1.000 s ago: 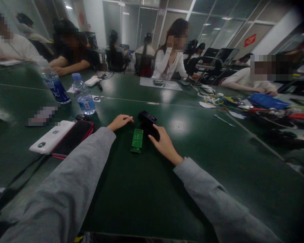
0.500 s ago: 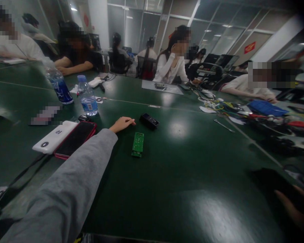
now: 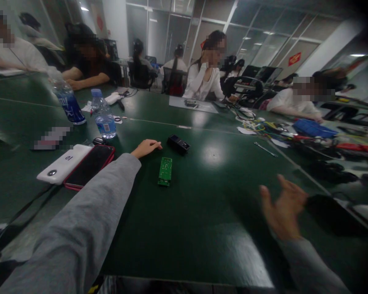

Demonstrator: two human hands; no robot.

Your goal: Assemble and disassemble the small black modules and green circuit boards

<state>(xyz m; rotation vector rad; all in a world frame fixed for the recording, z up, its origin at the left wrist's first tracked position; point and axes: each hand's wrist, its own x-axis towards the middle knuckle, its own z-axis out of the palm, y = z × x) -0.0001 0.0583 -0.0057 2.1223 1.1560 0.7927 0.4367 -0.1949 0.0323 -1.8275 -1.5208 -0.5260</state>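
At the far left of the green counter (image 3: 6,155) lay a white rectangular device (image 3: 66,161) marked "10", side by side with a red-cased phone (image 3: 90,165), its dark screen upward. Behind them stood a blue-labelled bottle (image 3: 70,108) and, to its right, a clear bottle (image 3: 104,120) with a blue cap. The left hand (image 3: 145,148), in a grey sleeve (image 3: 88,212), was extended over the counter; its fingers were loosely bent, and whether they were parted or closed could not be told. Just to the right and nearer the viewer, the green circuit board (image 3: 165,171) lay flat, apart from the hand. Behind the board and slightly rightward lay a black oblong case (image 3: 178,143), near the left fingertips. Farther right, a slender metal tool (image 3: 265,149) rested near tangled cables (image 3: 263,125). In front of it, the right hand (image 3: 283,208), somewhat blurred, was held with thumb and fingers spread apart, well away from the board. Just beyond its right side lay a flat black object (image 3: 334,214), its details lost in shadow
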